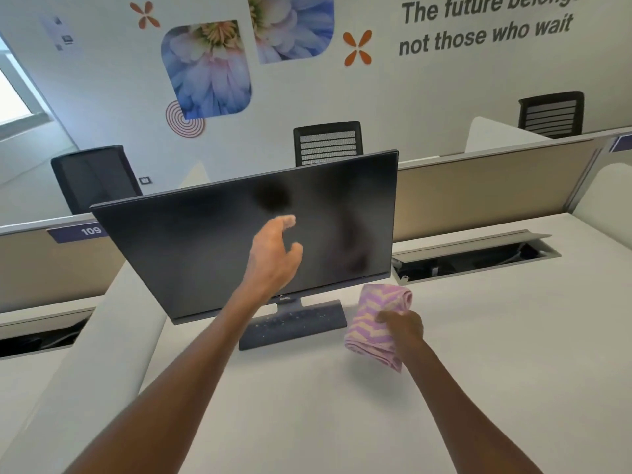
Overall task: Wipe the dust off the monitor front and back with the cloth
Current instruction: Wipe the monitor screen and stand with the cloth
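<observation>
Two hands in view: right hand (402,328) grips folded cloth (378,323) beside monitor (239,241) base; left hand (273,258), fingers loosely spread, before screen

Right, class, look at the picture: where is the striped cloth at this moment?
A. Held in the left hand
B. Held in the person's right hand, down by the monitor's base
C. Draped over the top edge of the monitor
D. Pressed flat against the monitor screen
B: the right hand grips the cloth low beside the monitor base, while the left hand reaches toward the screen with nothing in it.
</observation>
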